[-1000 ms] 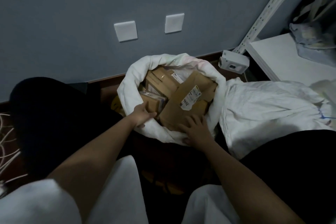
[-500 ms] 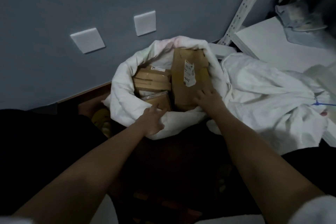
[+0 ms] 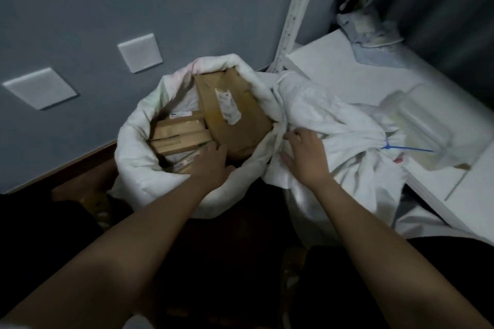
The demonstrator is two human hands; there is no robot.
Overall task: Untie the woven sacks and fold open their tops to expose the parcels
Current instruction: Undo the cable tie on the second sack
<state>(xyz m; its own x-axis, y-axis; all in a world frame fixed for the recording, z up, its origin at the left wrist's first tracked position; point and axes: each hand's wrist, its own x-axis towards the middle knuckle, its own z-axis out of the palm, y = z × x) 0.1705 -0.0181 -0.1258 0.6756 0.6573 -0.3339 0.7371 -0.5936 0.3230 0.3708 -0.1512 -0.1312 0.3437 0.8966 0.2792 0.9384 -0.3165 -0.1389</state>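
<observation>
A white woven sack (image 3: pixel 133 157) stands against the wall with its top rolled down. Brown cardboard parcels (image 3: pixel 235 112) with white labels show inside. My left hand (image 3: pixel 211 165) rests on the sack's near rim, fingers over the edge against the parcels and thumb on the outside of the rolled cloth. To the right lies a second white sack (image 3: pixel 334 120), its neck tied with a blue cable tie (image 3: pixel 401 147). My right hand (image 3: pixel 304 152) lies spread on that sack's cloth, fingers fairly straight.
A grey wall with two white switch plates (image 3: pixel 140 52) is behind the sacks. A white perforated shelf post (image 3: pixel 299 8) and a white shelf board (image 3: pixel 328 67) stand at right, with bundled items (image 3: pixel 366 29) on it. The floor below is dark.
My right hand left the open sack's parcel and moved right onto the tied sack. My left hand slid right along the open sack's rim. The view turned rightward.
</observation>
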